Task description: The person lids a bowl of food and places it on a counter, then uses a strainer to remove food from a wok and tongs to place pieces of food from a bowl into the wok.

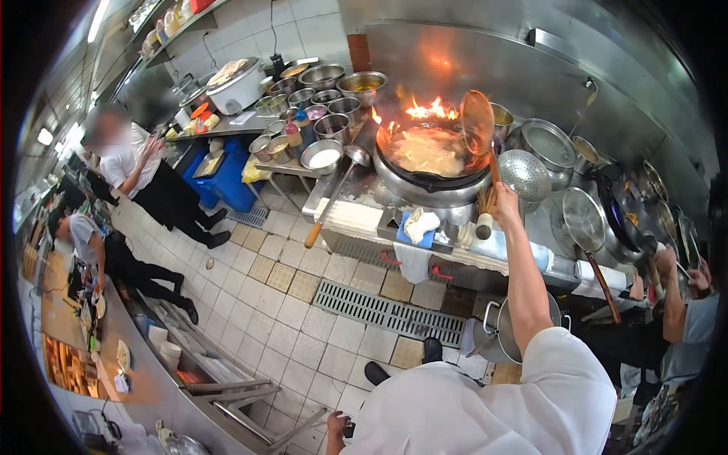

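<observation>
My right hand [504, 206] is closed round the wooden handle of a strainer [477, 123], whose round mesh head is at the right rim of a large wok [394, 168]. Bubbling, pale contents [426, 149] fill the wok, and flames [431, 109] rise at its back and sides. A bamboo brush [485, 216] is just below my right hand. My left hand [338, 425] hangs low at the bottom of the view, its fingers curled near a small dark object too unclear to name. A ladle [334, 199] lies left of the wok.
Metal bowls [331, 129] and squeeze bottles crowd the left counter. A perforated skimmer [525, 175] and a mesh strainer [584, 218] are on the right. One person [144, 163] stands left, another [91, 243] lower left, and a co-worker's hands [667, 262] are far right. A pot [504, 334] stands below my arm.
</observation>
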Demonstrator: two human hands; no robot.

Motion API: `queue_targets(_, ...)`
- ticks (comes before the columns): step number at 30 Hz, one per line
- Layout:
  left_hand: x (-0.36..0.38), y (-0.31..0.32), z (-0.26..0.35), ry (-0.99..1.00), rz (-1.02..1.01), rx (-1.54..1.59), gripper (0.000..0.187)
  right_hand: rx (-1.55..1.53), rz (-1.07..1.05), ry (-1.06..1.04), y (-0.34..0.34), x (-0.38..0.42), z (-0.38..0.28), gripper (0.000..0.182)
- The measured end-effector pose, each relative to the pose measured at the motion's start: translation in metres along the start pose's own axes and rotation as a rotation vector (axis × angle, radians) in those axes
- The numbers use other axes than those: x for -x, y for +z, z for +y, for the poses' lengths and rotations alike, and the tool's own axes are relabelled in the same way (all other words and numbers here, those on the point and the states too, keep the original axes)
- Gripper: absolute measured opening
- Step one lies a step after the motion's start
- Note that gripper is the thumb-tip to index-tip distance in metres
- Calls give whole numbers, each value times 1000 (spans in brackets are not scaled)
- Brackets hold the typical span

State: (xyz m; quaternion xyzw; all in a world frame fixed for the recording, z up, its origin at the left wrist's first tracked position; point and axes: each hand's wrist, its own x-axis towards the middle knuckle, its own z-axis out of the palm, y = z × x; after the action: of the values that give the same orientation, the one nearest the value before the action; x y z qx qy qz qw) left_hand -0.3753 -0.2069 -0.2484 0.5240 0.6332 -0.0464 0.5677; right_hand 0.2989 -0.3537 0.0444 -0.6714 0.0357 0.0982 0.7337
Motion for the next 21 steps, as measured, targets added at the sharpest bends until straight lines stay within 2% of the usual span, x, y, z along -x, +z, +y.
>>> queue_targets(2, 3, 3, 3, -13, 21, -11, 47, -19, -9, 11, 5, -14, 19, 20)
queue_targets(4, 1, 3, -1, 69, 11, -304, 46, -341, -36, 377, 22, -4, 23, 20)
queue_targets(5, 1, 3, -6, 85, -1, -327, 46, -451, -71, 416, 33, 0, 27, 22)
queue_targets(6, 0, 4, -9, 81, -10, -285, 46, -552, -145, 478, 41, 1, 30, 24)
queue_targets(9, -10, 5, -22, 52, -43, -99, 46, -623, -169, 604, 66, 10, 17, 39)
queue_targets(10, -11, 5, -26, 36, -54, -23, 46, -625, -173, 605, 61, 8, 17, 39)
queue_targets(12, -14, 4, -32, 5, -79, 139, 46, -650, -342, 641, 55, -3, 18, 25)
queue_targets(13, -14, 5, -32, -6, -73, 176, 46, -621, -375, 568, 53, -1, 18, 23)
queue_targets(14, -28, 8, -44, 40, 33, -164, 43, -597, -401, 490, 49, 8, 17, 22)
queue_targets(15, -17, 8, -35, 43, 52, -149, 42, -594, -424, 491, 53, 22, 11, 22)
queue_targets(16, 12, 7, -2, 49, 59, -146, 41, -513, -356, 436, 53, 37, 1, 21)
queue_targets(18, -4, 6, -20, 101, 7, -83, 41, -349, -229, 315, 57, 48, -7, 19)
queue_targets(20, -27, 3, -51, 144, -52, -30, 41, -209, -198, 171, 60, 51, -14, 20)
queue_targets(21, -33, 2, -49, 53, -80, 89, 42, -164, -190, 137, 60, 57, -21, 20)
